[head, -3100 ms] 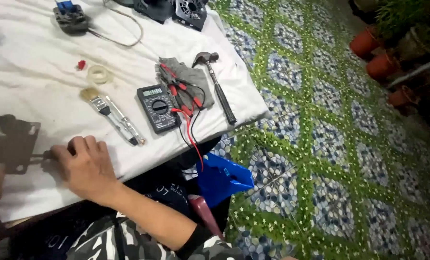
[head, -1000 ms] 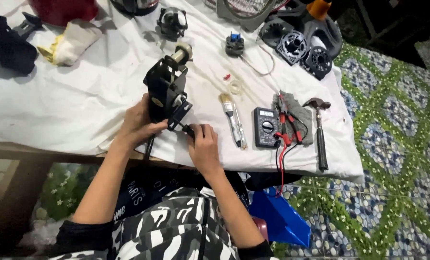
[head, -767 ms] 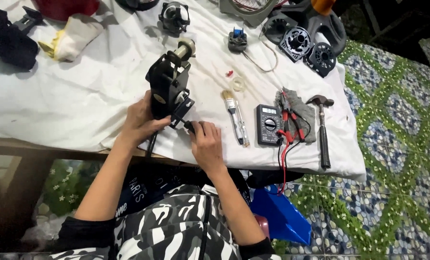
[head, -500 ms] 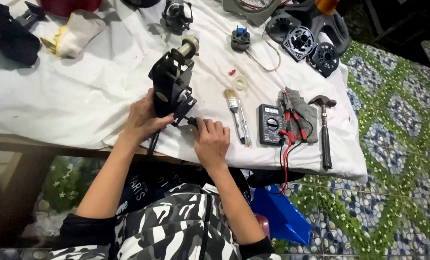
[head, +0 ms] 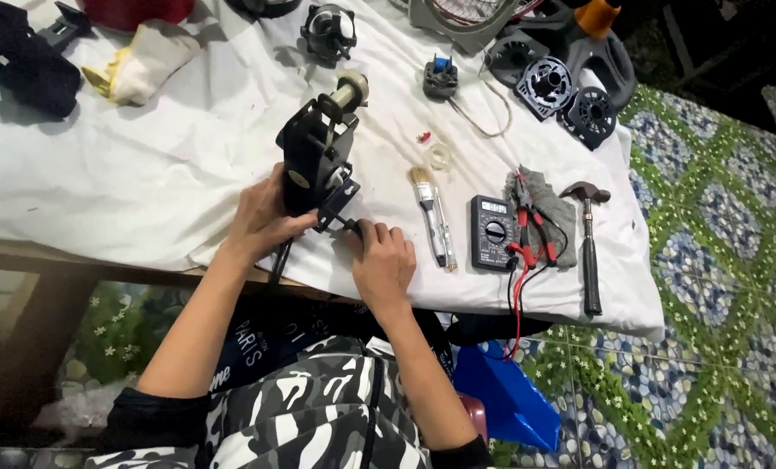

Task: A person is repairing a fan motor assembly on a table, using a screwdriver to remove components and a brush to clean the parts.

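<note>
Left hand [head: 262, 217] wrapped around the lower side of a black motor assembly [head: 316, 156], fingers closed on its housing; right hand [head: 382, 260] closed around a dark tool handle, its tip [head: 346, 224] against the assembly's base bracket, tool type can't tell; assembly stands tilted near the front edge of the counter [head: 145, 174], which has a white cloth over it, cream-coloured shaft end [head: 351, 87] pointing up and away; just right of the right hand a paintbrush [head: 424, 200] with a pen-like tool beside it; next over a black multimeter [head: 491, 231] with red and black leads [head: 516, 287] trailing off the counter edge; red-handled pliers [head: 527, 213] lying on a grey rag [head: 551, 213]; hammer [head: 588, 252] at the far right; small tape roll [head: 439, 155] and a small blue-topped motor [head: 440, 78] further back; black fan parts [head: 566, 87] at the back right; yellow-and-white glove [head: 141, 65] at the back left; blue plastic object [head: 501, 399] below the counter on the patterned floor [head: 718, 304].
</note>
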